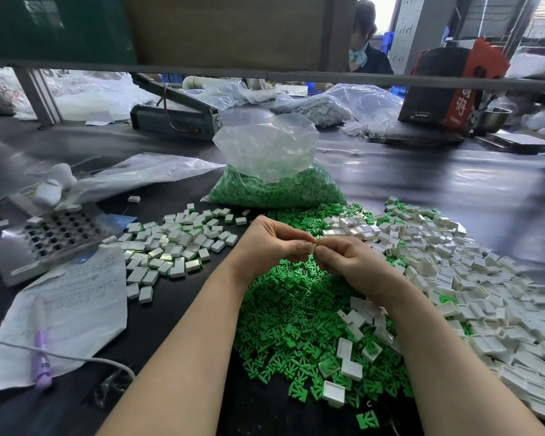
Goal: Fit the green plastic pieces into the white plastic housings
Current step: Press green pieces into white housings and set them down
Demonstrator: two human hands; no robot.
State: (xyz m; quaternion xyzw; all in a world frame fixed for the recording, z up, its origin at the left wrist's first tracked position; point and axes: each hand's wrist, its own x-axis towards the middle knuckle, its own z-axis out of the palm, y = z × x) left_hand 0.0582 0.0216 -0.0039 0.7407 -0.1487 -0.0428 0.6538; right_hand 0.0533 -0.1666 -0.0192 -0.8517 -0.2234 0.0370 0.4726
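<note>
My left hand (272, 243) and my right hand (346, 259) meet fingertip to fingertip above the middle of the black table. Together they pinch one small white housing (312, 247); only a sliver of it shows between the fingers. Any green piece in it is hidden. Below my hands lies a heap of loose green pieces (299, 325). To the right spreads a wide pile of empty white housings (472, 278). On the left sits a pile of white housings with green showing in them (173, 247).
A clear bag of green pieces (274, 180) stands just behind my hands. At the left are a metal grid tray (57, 237), handwritten paper (76, 303), a purple pen (41, 357) and a white cable (76, 358). A person sits beyond the far shelf rail (390, 78).
</note>
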